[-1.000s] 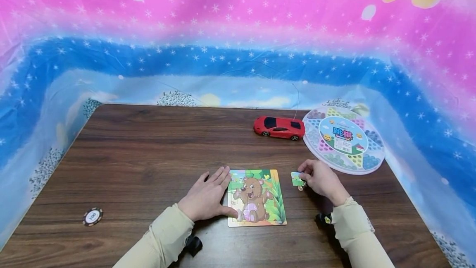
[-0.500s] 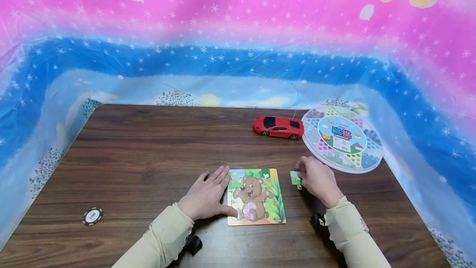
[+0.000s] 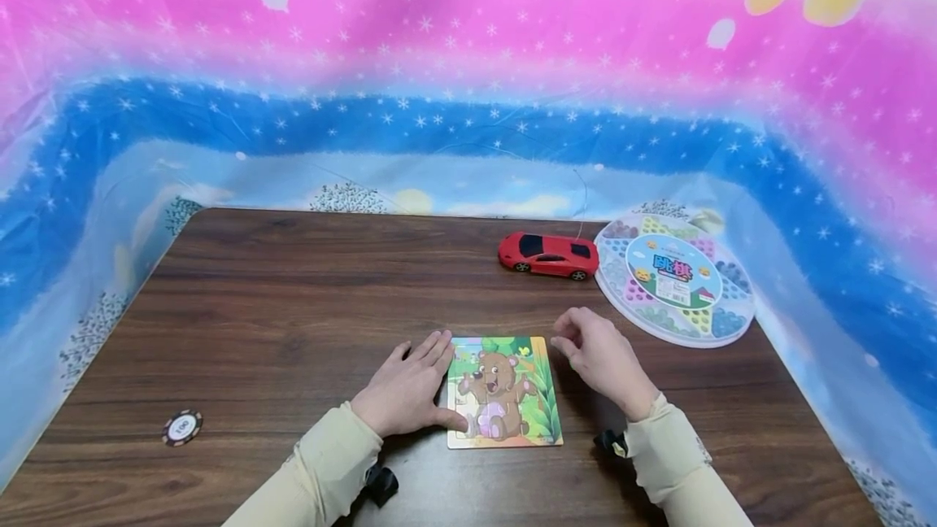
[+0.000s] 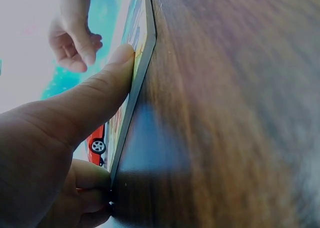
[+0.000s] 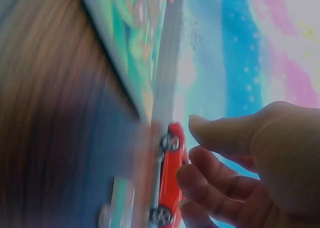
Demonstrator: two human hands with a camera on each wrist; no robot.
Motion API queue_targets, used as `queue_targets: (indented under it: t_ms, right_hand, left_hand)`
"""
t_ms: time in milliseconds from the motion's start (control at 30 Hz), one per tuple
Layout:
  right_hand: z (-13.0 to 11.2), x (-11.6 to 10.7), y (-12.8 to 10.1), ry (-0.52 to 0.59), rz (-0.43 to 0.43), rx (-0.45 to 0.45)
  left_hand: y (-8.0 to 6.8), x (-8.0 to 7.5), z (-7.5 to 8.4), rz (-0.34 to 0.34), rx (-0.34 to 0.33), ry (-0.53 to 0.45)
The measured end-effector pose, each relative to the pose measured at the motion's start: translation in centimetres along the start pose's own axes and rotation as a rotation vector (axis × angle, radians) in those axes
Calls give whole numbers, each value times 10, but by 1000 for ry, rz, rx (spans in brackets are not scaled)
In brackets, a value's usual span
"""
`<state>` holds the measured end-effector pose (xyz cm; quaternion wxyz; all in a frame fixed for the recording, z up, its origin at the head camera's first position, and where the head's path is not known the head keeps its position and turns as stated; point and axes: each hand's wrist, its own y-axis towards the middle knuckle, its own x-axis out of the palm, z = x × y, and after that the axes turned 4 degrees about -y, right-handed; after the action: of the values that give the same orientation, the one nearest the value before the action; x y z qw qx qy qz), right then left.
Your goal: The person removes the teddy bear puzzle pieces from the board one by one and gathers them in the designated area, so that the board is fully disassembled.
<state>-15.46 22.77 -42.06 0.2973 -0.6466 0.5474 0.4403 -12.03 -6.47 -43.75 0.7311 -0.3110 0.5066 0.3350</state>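
A bear jigsaw puzzle (image 3: 505, 391) in its tray lies flat near the front middle of the wooden table (image 3: 293, 299). My left hand (image 3: 410, 385) lies flat beside the puzzle's left edge, fingers straight. Its thumb (image 4: 100, 92) presses against the tray's edge (image 4: 142, 52). My right hand (image 3: 593, 352) hovers by the puzzle's upper right corner with its fingers (image 5: 215, 188) curled. The small green piece is out of sight, and I cannot tell whether this hand holds it.
A red toy car (image 3: 549, 255) stands behind the puzzle. To its right, at the table's right edge, lies a round marble-checkers board (image 3: 673, 279). A poker chip (image 3: 181, 427) sits at the front left. Starry cloth walls surround the table.
My right hand has moved left toward the puzzle's upper right corner. The green piece it pinched is no longer visible. The left hand has stayed put.
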Motion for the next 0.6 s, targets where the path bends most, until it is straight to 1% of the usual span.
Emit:
queue_targets:
  t_ms: [100, 300, 600]
  right_hand:
    - [-11, 7, 1, 8, -17, -38]
    - [-29, 17, 2, 20, -77, -81]
    - [-41, 26, 4, 9, -144, -139]
  left_hand:
    - [0, 0, 0, -1, 1, -1]
    - [1, 1, 0, -3, -3, 1]
    - [1, 2, -1, -2, -7, 3]
